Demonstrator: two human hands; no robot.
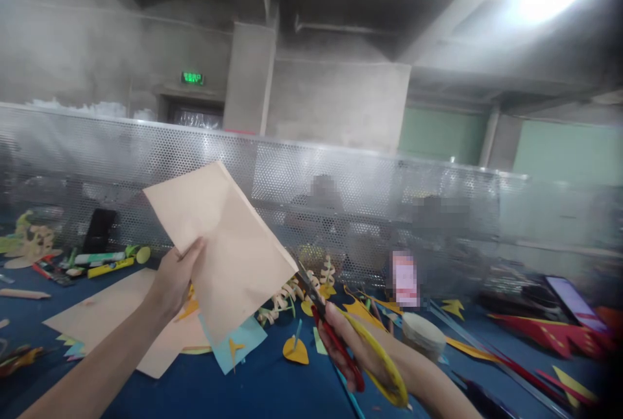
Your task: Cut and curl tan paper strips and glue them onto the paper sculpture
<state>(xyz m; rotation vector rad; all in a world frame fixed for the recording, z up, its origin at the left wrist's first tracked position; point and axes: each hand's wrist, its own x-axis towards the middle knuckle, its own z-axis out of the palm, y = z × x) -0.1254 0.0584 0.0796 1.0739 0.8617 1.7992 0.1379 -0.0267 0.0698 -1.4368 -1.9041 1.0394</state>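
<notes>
A large beige sheet of paper is lifted off the table, tilted, with my left hand gripping its lower left edge between thumb and fingers. My right hand is closed around the handles of scissors, one red and one yellow. The scissor blades meet the right corner of the sheet; whether they have cut into it I cannot tell. Below the sheet lie more beige paper, a light blue sheet and an orange leaf-shaped cutout.
A perforated metal screen rises behind the blue table. Markers and a dark phone are at left. At right are a tape roll, a lit phone, paper strips and red paper. Blurred people sit beyond the screen.
</notes>
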